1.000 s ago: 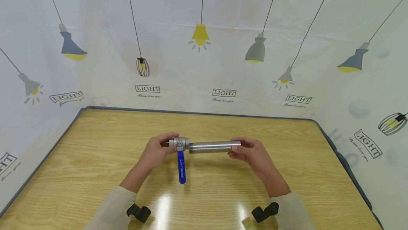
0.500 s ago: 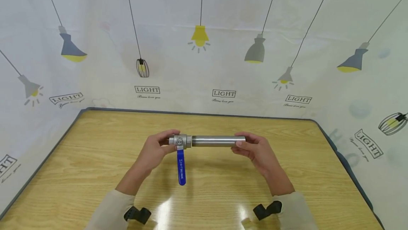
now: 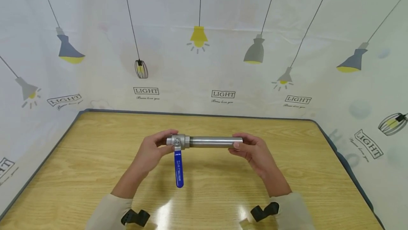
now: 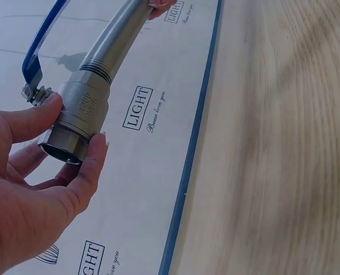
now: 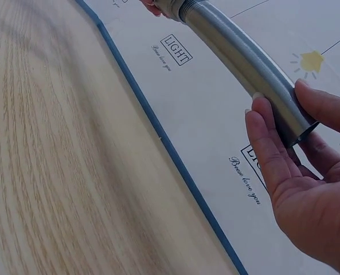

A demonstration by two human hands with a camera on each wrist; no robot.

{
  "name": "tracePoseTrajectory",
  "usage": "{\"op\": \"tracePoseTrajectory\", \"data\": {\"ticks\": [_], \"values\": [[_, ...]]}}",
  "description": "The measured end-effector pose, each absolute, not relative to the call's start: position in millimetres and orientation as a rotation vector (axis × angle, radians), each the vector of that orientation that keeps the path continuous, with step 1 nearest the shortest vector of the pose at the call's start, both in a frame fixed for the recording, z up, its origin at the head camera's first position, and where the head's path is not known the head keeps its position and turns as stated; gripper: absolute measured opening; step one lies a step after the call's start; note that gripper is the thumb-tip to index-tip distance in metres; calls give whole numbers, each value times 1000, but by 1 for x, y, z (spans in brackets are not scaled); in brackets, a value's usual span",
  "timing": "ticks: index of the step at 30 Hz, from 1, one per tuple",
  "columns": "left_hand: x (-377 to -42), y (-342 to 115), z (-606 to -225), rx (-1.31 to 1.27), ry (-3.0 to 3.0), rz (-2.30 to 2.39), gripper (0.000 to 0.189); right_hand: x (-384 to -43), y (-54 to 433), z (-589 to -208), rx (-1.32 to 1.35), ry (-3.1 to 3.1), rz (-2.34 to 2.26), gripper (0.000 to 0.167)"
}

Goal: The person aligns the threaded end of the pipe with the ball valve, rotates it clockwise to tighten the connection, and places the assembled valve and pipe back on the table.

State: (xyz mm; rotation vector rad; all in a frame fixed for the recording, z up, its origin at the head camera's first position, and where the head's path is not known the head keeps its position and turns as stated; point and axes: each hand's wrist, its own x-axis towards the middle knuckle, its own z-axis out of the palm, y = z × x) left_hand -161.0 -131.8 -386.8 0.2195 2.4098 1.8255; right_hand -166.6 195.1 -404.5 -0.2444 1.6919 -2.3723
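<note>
My left hand (image 3: 151, 152) grips the body of a steel ball valve (image 3: 183, 141), thumb on the near side. The valve's blue lever handle (image 3: 179, 170) points toward me. A steel pipe (image 3: 211, 142) lies in line with the valve, its threaded end at the valve's right opening. In the left wrist view, several turns of thread (image 4: 95, 69) show outside the valve mouth. My right hand (image 3: 256, 154) holds the pipe's plain far end between thumb and fingers. Both parts are held level above the table.
A wood-grain table (image 3: 210, 194) lies beneath the hands, with a dark blue edge strip (image 3: 197, 114) at its back. White sheeting (image 3: 172, 63) printed with lamps surrounds it. Each sleeve bears a black wrist camera (image 3: 135, 217).
The pipe was tilted and slightly below the valve's line; it has risen into line with its opening. Both hands have shifted slightly left in the last half second.
</note>
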Motion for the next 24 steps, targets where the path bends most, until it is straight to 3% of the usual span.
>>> {"op": "tracePoseTrajectory", "data": {"ticks": [24], "values": [[-161, -131, -390, 217, 2413, 1832, 42, -169, 197, -410, -239, 1759, -2269, 32]]}}
